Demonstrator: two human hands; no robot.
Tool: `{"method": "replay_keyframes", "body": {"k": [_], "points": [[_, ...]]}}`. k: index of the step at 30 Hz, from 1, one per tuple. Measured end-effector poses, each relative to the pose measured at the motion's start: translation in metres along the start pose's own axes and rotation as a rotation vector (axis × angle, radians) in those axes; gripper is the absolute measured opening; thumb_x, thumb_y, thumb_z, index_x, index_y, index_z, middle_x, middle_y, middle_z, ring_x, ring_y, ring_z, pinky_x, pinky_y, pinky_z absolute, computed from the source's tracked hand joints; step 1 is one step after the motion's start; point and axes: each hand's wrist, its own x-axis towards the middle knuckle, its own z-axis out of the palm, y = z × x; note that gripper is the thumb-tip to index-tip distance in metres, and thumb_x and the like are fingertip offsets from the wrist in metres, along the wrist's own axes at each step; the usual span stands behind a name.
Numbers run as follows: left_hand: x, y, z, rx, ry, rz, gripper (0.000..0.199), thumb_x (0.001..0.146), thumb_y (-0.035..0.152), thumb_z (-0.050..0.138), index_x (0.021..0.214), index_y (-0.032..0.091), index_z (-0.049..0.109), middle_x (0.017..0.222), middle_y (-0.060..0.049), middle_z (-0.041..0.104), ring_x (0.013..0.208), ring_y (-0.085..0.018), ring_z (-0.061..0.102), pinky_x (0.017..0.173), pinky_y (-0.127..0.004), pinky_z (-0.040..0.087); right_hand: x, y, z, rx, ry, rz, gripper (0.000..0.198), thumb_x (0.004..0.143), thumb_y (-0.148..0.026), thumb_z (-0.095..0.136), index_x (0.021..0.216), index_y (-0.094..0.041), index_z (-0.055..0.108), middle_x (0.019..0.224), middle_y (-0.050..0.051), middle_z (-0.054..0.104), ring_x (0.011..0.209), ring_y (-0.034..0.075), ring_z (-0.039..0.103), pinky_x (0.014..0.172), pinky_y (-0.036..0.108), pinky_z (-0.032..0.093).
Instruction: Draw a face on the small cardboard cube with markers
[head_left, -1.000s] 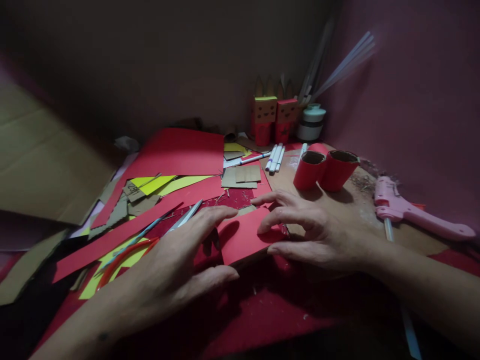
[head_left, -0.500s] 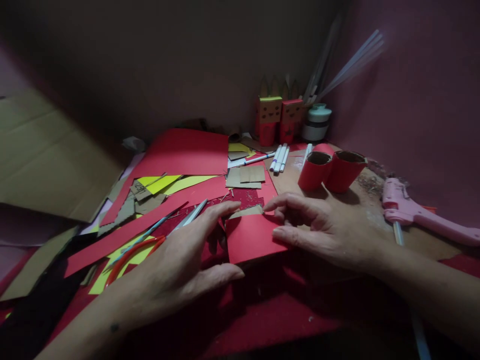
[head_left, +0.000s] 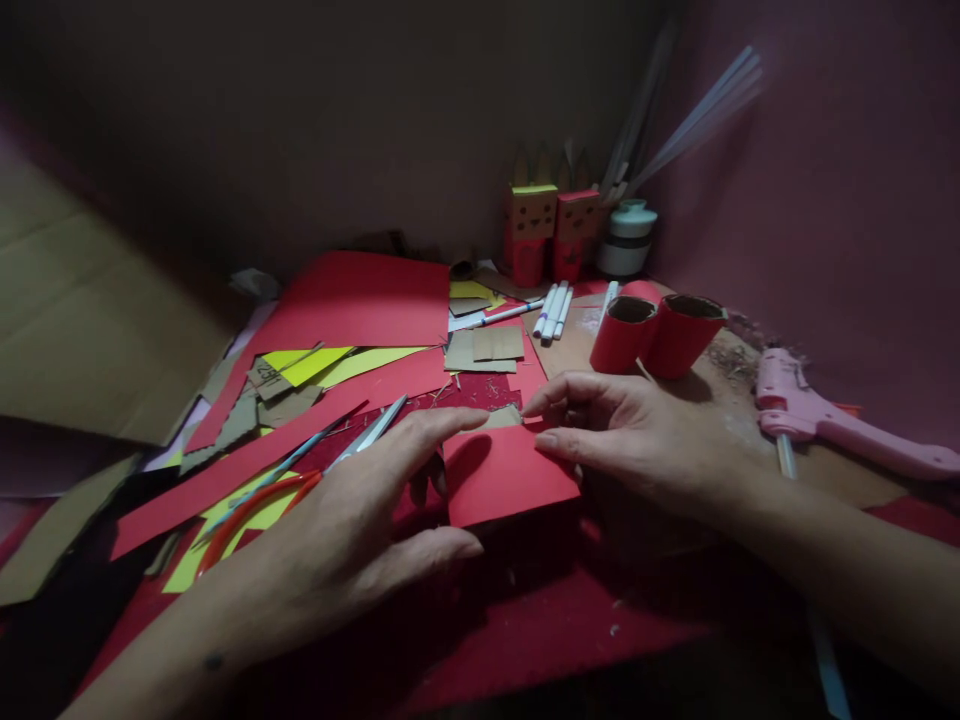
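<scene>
In front of me is a piece of cardboard with red paper (head_left: 506,480) over it; a strip of bare brown cardboard shows at its far edge. My right hand (head_left: 619,435) pinches its far right part between thumb and fingers. At its left side, my left hand (head_left: 397,500) has thumb and index finger spread apart. The left index fingertip lies at the far left corner, while the left thumb is free of the piece. Scissors (head_left: 304,483) with orange-red handles lie beyond the left wrist, partly hidden by it.
Two red-covered tubes (head_left: 622,335) stand beyond my right hand, near a pink glue gun (head_left: 817,410). White markers (head_left: 553,310), cardboard scraps (head_left: 498,344) and a red sheet (head_left: 367,300) lie farther back. Two decorated figures (head_left: 532,235) and a jar (head_left: 628,240) stand behind; large cardboard (head_left: 90,310) rises left.
My right thumb and fingers have shifted slightly left along the red-covered piece. The left hand keeps nearly the same pose. The whole view has moved a little.
</scene>
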Motion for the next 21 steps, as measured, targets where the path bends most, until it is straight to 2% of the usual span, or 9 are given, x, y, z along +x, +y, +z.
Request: {"method": "replay_keyframes", "body": {"k": [3,6,10,13,17,21], "points": [[-0.0009,-0.0002,0.0001,0.056,-0.008,0.026,0.053,0.087,0.045,0.069,0.138,0.039,0.054,0.132,-0.002,0.065,0.104,-0.026,0.070,0.081,-0.031,0.061,0.0015,-0.0001,0.0023,0.059,0.012,0.013,0.010,0.080,-0.014,0.069,0.089,-0.018,0.067,0.083,0.001,0.068,0.058,0.008,0.056,0.051,0.021,0.048],[-0.0019,-0.0019,0.0009,0.075,-0.018,0.046,0.055,0.087,0.045,0.069,0.139,0.039,0.053,0.140,-0.003,0.061,0.114,-0.028,0.067,0.086,-0.034,0.060,0.0035,0.0003,0.0037,0.096,0.020,0.018,0.011,0.078,-0.013,0.070,0.088,-0.017,0.066,0.079,0.000,0.067,0.054,0.006,0.053,0.049,0.020,0.043],[-0.0025,-0.0035,0.0012,0.014,0.003,0.041,0.053,0.084,0.044,0.073,0.134,0.037,0.057,0.133,-0.003,0.065,0.107,-0.027,0.068,0.087,-0.035,0.060,0.0051,0.0017,0.0042,0.138,0.010,0.018,0.013,0.078,-0.014,0.072,0.089,-0.017,0.065,0.068,-0.004,0.062,0.050,0.006,0.051,0.046,0.020,0.039],[-0.0021,-0.0034,0.0013,0.006,0.014,0.061,0.049,0.085,0.043,0.072,0.131,0.037,0.057,0.132,-0.001,0.066,0.106,-0.025,0.068,0.083,-0.031,0.060,0.0047,0.0023,0.0047,0.152,0.012,0.032,0.014,0.078,-0.015,0.072,0.090,-0.017,0.065,0.064,-0.005,0.059,0.050,0.007,0.051,0.046,0.020,0.038],[-0.0015,-0.0001,0.0035,-0.046,0.045,0.047,0.040,0.088,0.048,0.068,0.126,0.035,0.060,0.132,-0.001,0.066,0.110,-0.025,0.067,0.084,-0.029,0.058,0.0053,0.0026,0.0063,0.178,0.022,0.028,0.014,0.078,-0.014,0.072,0.089,-0.017,0.065,0.063,-0.005,0.059,0.051,0.007,0.050,0.048,0.020,0.038],[-0.0020,0.0031,0.0078,-0.064,0.085,0.000,0.041,0.088,0.052,0.068,0.123,0.033,0.062,0.131,-0.002,0.066,0.110,-0.027,0.067,0.087,-0.031,0.057,0.0064,0.0026,0.0073,0.198,0.017,0.021,0.014,0.076,-0.014,0.072,0.089,-0.017,0.065,0.069,-0.004,0.061,0.054,0.007,0.051,0.049,0.021,0.039]]}}
